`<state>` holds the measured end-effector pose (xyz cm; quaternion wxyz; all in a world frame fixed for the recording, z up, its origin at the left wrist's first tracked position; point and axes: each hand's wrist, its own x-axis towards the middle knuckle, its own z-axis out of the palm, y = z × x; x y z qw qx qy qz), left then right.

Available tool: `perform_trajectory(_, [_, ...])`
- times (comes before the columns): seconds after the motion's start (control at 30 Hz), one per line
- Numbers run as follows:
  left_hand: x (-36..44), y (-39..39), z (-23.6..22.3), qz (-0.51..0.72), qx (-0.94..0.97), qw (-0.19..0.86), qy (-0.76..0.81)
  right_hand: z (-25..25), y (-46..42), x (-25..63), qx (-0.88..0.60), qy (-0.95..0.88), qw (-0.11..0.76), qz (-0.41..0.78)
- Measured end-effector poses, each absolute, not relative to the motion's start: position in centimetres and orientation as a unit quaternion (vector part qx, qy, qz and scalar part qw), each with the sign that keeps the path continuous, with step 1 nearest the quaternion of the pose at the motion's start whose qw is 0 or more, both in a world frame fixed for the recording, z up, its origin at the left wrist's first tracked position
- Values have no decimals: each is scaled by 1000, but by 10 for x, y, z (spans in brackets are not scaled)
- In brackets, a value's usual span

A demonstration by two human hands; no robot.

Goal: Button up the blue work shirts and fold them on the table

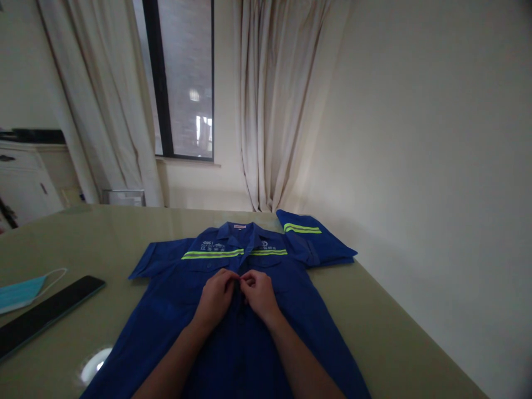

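A blue short-sleeved work shirt (307, 310) lies spread front side up, its collar pointing away from me. Yellow-green reflective bands cross the chest, with pale printing above them. My left hand (218, 291) and my right hand (260, 291) meet at the front opening, just below the chest bands. Both are closed, thumbs and fingertips pinching the placket edge. Any button between the fingertips is too small to make out. Beside the shirt's right shoulder, a folded blue garment (332, 246) with a similar band touches or overlaps the sleeve.
The shirt rests on a greenish glossy table (399, 327), whose right edge runs along the wall. On the left lie a light-blue face mask (20, 293) and a long dark flat object (54, 310). Curtains (270, 111) hang beside a window (187, 77) behind the table.
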<state>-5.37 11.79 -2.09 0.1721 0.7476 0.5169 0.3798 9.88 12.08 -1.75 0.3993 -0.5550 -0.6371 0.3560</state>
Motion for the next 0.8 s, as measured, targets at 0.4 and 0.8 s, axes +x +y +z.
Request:
perform_trajectory(0.4, [-60,133,-28,398,680,328,521,-15,123,96,-602,-655,366,272])
perform_trajectory(0.8, [-62,129,-23,321,764,215,517,-17,125,103,-541,-674,401,303])
